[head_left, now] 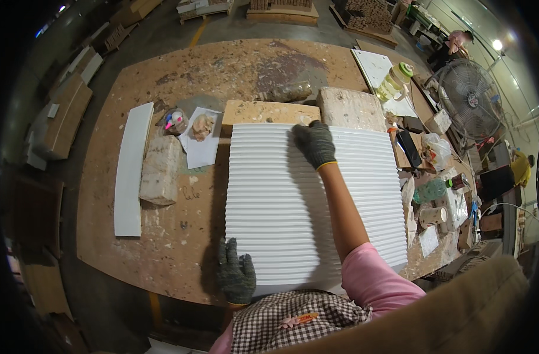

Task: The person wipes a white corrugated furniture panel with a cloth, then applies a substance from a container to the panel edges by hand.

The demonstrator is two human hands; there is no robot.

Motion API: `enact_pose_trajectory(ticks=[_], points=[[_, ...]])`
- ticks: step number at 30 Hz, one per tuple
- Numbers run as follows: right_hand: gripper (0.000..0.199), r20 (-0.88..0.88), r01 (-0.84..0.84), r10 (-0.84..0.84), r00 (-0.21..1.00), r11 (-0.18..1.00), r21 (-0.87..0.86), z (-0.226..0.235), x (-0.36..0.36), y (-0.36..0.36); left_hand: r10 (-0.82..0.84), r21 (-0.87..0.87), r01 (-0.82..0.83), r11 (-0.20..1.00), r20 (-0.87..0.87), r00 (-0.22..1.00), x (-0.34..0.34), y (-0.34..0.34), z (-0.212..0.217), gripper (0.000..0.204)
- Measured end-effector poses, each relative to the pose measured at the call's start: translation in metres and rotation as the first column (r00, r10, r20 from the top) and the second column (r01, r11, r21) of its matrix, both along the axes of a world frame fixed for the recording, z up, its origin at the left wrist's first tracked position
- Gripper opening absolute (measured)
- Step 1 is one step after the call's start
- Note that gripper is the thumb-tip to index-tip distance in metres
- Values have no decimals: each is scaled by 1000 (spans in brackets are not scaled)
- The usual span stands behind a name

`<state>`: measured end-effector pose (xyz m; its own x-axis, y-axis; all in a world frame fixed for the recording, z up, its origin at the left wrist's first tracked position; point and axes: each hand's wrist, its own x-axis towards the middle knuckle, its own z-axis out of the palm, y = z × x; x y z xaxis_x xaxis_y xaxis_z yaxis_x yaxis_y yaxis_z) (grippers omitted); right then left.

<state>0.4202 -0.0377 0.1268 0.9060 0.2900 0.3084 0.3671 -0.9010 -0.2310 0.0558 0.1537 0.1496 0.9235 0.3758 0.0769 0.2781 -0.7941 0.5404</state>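
Observation:
A white panel with ribs running across it (269, 200) lies in front of me on the worktable. My right hand (314, 144), in a dark grey knitted glove, rests on its far edge with the fingers curled in. Whatever those fingers hold, if anything, is hidden beneath them. At the near left corner of the panel is my left hand (236, 274), gloved the same way, its fingers stretched out and apart along the edge. Beyond the panel's far edge lie a tan wooden block (269, 110) and a wrapped pale block (352, 108).
On the left of the brown worktable (193, 248) lie a flat white board (132, 171), another wrapped block (158, 171) and a paper sheet (201, 154). A bottle (393, 81), a phone (408, 147) and a paper cup (433, 217) stand right, near a large fan (471, 99).

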Motion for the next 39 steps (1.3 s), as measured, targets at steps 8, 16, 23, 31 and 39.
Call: enact_pose_trajectory(ticks=[8,16,23,31,39], points=[[18,-42,344,-350,936,932,-114,11,19,-84,45,-138,-46,989,-14,999,2,-5,8,51],[13,134,-356,373,918,925,-136,0,69,-27,13,78,-16,997,41,999,2,-3,-2,49],[17,78,-507,530,845,838,-199,-3,81,67,22,97,-31,995,91,996,1,0,-7,50],[14,125,-584,610,782,789,-191,3,86,135,-17,209,-7,978,116,993,-1,-1,-9,48],[17,-40,-186,214,976,916,355,15,61,91,48,91,-55,994,84,995,-2,1,-7,49]])
